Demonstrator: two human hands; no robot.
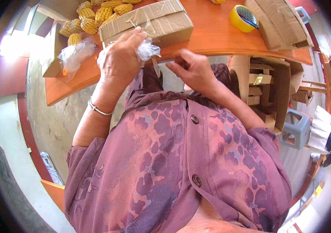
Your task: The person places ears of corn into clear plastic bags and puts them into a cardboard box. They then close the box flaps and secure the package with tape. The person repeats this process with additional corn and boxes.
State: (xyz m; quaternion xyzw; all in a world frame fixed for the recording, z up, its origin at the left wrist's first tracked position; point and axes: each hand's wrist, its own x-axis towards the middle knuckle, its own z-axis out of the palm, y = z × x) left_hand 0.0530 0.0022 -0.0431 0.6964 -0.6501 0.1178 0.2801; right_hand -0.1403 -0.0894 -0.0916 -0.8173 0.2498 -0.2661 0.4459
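My left hand [121, 58], with a metal bangle on its wrist, is closed on a crumpled clear plastic bag [147, 50] at the near edge of the orange table [212, 43]. What lies under its palm is hidden. Its fingertips are at the near side of a closed cardboard box [165, 21] with clear tape across it. My right hand [191, 68] is slightly blurred, just right of the bag and beyond the table edge, its fingers curled; whether it pinches anything cannot be told. Another clear plastic bag [79, 55] lies on the table to the left, near the corn cobs [89, 26].
A yellow tape roll [242, 19] with a blue item inside stands right of the closed box. Flattened cardboard [279, 23] lies at the table's right. Below are an open carton [282, 87] holding smaller boxes and a grey plastic stool [296, 128]. Another box [51, 52] stands at the left.
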